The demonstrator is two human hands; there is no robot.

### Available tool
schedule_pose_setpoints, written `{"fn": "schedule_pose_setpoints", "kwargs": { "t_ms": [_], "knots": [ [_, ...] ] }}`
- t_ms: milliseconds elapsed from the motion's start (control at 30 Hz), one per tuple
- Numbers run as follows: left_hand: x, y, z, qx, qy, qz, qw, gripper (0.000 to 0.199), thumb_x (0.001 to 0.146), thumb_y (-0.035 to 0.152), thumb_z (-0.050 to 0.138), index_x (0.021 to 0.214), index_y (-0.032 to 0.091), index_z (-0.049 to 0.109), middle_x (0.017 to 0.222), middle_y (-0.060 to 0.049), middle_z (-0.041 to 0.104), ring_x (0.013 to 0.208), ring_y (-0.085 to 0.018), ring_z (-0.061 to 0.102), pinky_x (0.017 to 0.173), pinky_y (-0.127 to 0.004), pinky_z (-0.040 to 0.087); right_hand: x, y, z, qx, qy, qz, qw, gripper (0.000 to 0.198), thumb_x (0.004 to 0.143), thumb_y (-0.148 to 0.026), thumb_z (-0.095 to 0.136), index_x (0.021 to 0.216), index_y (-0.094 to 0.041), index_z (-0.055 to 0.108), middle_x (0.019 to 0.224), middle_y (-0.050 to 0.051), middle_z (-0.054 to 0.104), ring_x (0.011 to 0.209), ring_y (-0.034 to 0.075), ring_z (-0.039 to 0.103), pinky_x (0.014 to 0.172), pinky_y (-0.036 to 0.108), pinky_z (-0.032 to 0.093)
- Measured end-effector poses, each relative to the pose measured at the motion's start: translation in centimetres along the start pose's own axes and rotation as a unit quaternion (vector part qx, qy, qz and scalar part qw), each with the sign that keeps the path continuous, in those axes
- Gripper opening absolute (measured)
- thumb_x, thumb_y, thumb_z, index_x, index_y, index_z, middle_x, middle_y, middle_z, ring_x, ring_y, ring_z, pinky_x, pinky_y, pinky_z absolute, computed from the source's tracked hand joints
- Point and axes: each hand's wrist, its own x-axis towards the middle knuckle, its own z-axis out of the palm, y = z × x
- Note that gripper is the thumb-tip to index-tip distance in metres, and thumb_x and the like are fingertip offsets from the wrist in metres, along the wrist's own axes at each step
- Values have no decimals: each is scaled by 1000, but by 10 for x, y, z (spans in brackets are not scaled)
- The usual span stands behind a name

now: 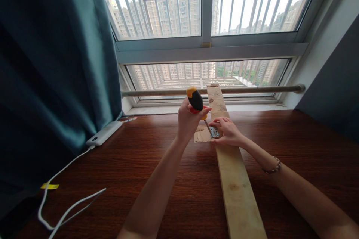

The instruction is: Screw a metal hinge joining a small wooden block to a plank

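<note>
My left hand (188, 118) is closed around a screwdriver (195, 99) with a yellow and black handle, tilted so that its shaft points down to the right. The tip meets a metal hinge (214, 132), though the exact contact point is too small to make out. My right hand (228, 131) pinches the hinge's edges between thumb and fingers. Beneath it, the hinge spans a small wood piece (201, 134) on the left and a long wooden board (235, 183), which passes under my right hand.
A white power bank (104, 133) with a white cable (75, 207) lies on the brown table (134, 164) at left. A blue curtain (56, 52) hangs beside it. Behind the table, a horizontal rail (168, 92) crosses the window, and the board's far end reaches it.
</note>
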Motion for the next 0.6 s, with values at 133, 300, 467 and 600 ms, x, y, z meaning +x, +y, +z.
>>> {"fn": "schedule_pose_setpoints", "kwargs": {
  "t_ms": [133, 300, 467, 600],
  "knots": [
    [-2, -2, 7, -92, -55, 12, 994, 34, 69, 21, 64, 94, 22, 40, 84, -1, 61, 63, -11, 60, 61, -27, 47, 1, -1, 0, -6, 1, 2, 1000, 66, 53, -49, 73, 109, -19, 52, 108, 7, 57, 102, 25, 51, 94, 41, 34],
    [-9, -7, 15, -150, -68, 9, 986, 25, 72, 22, 60, 85, 21, 38, 75, 4, 49, 54, -5, 48, 54, -22, 41, 1, 1, 1, -12, -2, 0, 1000, 67, 54, -48, 73, 111, -19, 53, 109, 7, 56, 102, 26, 50, 94, 41, 35],
    [-15, -9, 22, -151, -64, 16, 986, 33, 70, 35, 66, 85, 21, 40, 72, 4, 48, 57, -7, 47, 56, -22, 39, 0, 1, 1, -12, 5, 2, 1000, 68, 54, -51, 72, 111, -20, 53, 111, 8, 55, 105, 27, 50, 95, 43, 35],
    [-13, -12, 23, -181, -61, 38, 981, 29, 74, 40, 62, 87, 22, 43, 70, 3, 48, 59, -9, 48, 59, -24, 40, -1, 1, 0, -5, 5, 5, 1000, 68, 55, -52, 72, 112, -20, 53, 109, 7, 56, 104, 27, 51, 95, 42, 36]
  ]
}}
